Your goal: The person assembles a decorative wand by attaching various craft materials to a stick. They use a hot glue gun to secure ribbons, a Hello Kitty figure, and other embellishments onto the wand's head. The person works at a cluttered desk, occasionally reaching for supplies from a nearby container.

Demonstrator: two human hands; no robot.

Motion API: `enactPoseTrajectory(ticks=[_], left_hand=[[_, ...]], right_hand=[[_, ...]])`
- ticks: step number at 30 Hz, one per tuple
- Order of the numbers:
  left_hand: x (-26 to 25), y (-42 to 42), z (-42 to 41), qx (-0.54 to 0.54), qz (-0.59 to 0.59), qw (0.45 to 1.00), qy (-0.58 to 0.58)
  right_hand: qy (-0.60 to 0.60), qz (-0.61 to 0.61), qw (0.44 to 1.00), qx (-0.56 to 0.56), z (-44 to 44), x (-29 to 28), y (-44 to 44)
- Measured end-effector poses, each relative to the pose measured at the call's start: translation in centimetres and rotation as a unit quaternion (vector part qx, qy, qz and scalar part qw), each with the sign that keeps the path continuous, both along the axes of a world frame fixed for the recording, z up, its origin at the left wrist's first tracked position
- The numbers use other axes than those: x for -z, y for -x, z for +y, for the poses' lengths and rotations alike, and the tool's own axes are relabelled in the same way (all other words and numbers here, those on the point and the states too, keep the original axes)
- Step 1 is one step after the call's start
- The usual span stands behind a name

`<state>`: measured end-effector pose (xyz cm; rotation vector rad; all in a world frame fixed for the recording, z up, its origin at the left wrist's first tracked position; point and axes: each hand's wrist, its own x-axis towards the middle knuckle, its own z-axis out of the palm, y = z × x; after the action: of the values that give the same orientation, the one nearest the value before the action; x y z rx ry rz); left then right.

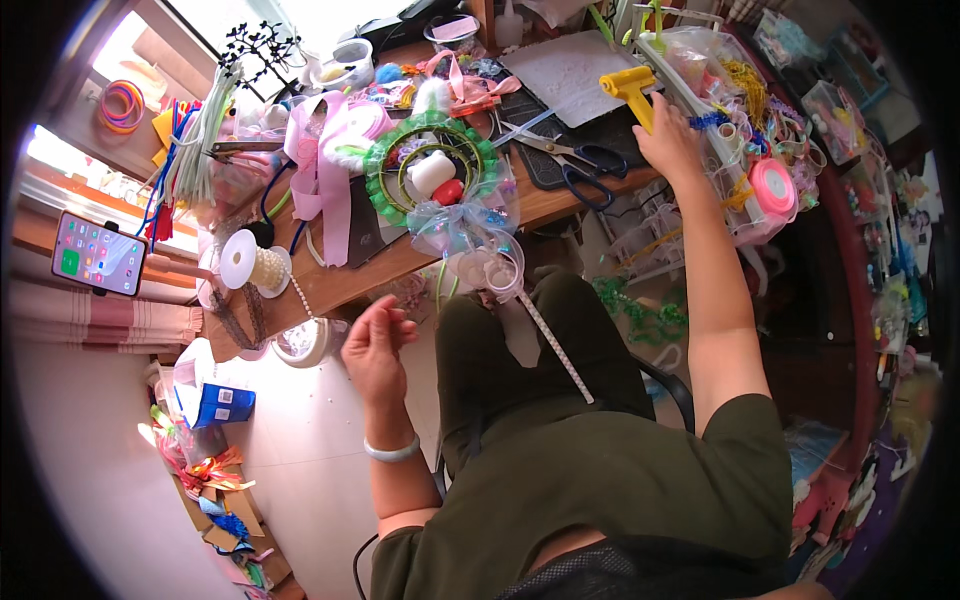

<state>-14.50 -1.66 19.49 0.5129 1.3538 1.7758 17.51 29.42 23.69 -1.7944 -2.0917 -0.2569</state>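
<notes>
My right hand [670, 136] grips the handle of a yellow glue gun [628, 81] above the table's right side, beside a grey board [570, 75]. My left hand [381, 341] is raised in front of the table edge, fingers curled and thumb near them; whether it pinches something small cannot be told. Between my arms a wand with a white patterned stick [555, 345] leans over my lap. A sheer iridescent bow [465, 225] is at its upper part, below a green ruffled ring [375, 150] around a white piece [431, 174] and a red piece [448, 192].
Open scissors [559, 150] with dark blue handles lie on the table. A spool of pearl beading [255, 266] stands at the left edge near a mounted phone [100, 253]. Pink ribbon [334, 187] lies left of the ring. At right, a white basket [679, 90] holds craft supplies and a pink ribbon roll [773, 187].
</notes>
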Motion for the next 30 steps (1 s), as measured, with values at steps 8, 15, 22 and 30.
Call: enactPoseTrajectory(ticks=[8,15,22,30], left_hand=[[0.4,-3.4,-2.6,0.075,-0.041,0.995,0.048],[-1.4,-4.6,-1.7,0.137,-0.049,0.989,0.032],[-2.8,-6.3,-0.3,0.149,-0.032,0.987,-0.045],[-3.7,-7.3,-0.5,0.196,-0.059,0.978,-0.031]], right_hand=[[0.082,-0.006,0.996,0.03,4.1,-1.0,0.1],[-0.056,0.323,0.945,-0.027,3.8,-3.3,-6.8],[0.247,0.739,0.558,-0.285,-11.2,-3.9,-4.5],[0.409,0.68,0.487,-0.364,-21.8,-0.5,0.3]])
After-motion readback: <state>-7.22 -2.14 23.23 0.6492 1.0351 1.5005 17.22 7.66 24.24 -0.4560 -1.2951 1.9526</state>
